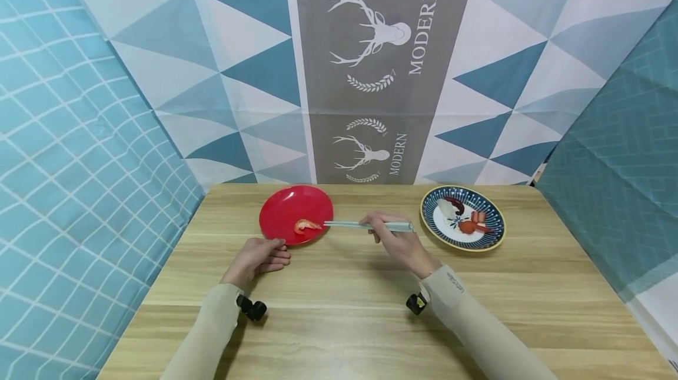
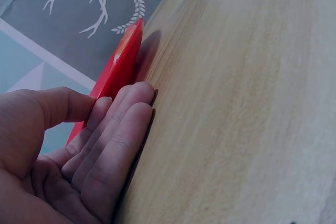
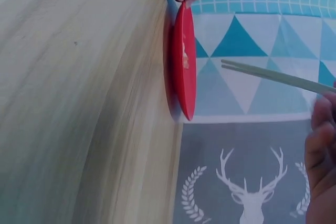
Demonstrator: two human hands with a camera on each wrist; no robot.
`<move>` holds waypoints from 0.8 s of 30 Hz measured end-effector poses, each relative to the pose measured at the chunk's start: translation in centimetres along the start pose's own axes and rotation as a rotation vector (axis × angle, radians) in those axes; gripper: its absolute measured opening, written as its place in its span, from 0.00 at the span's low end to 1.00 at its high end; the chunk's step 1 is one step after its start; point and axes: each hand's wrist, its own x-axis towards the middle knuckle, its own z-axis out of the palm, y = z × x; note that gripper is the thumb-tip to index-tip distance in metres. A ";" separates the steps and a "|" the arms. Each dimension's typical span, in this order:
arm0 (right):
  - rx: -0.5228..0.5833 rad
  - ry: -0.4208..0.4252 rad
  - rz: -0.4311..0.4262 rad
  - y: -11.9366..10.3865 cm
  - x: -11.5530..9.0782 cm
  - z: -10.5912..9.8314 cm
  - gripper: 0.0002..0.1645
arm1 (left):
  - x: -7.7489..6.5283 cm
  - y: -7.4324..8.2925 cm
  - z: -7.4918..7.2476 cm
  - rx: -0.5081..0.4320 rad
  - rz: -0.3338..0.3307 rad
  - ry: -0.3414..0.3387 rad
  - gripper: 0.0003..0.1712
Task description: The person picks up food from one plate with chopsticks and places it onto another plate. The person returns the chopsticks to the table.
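My left hand (image 1: 259, 259) pinches the near rim of a red plate (image 1: 288, 206), thumb on top and fingers beneath, as the left wrist view shows. A cooked, orange-pink shrimp (image 1: 307, 226) lies on the plate towards its near right side. In my right hand (image 1: 394, 239) is a pair of pale green chopsticks (image 1: 344, 224), tips close together and pointing left at the plate's right edge. The right wrist view has the chopstick tips (image 3: 226, 63) raised above the plate, apart from the shrimp, with nothing between them.
To the right stands a blue-patterned plate (image 1: 497, 215) with a yellow rim. It bears a white piece, a dark red curved piece, an orange piece (image 1: 467, 227) and pinkish-red pieces. Behind the wooden table (image 1: 339, 321) hangs a patterned cloth (image 1: 254, 33), with blue cloths at both sides.
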 end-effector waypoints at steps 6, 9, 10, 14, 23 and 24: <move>0.069 -0.023 0.067 -0.1 -1.5 -1.4 0.19 | -0.1 0.1 0.1 0.002 0.004 0.001 0.23; 0.078 -0.038 0.097 0.1 -2.3 -2.2 0.19 | -0.1 0.1 0.1 0.005 -0.003 0.005 0.23; 0.075 -0.041 0.109 0.2 -2.6 -2.4 0.19 | -0.1 0.1 0.1 0.006 -0.005 0.004 0.23; 0.074 -0.039 0.137 0.5 -3.5 -3.7 0.19 | 0.0 0.0 0.0 0.009 -0.004 0.001 0.23; -0.050 0.079 0.196 0.5 -5.4 -7.4 0.17 | 0.1 -0.1 0.0 0.002 0.002 -0.013 0.23; -0.068 0.088 0.216 0.5 -5.5 -7.8 0.17 | 0.1 -0.1 0.0 0.002 0.001 -0.014 0.23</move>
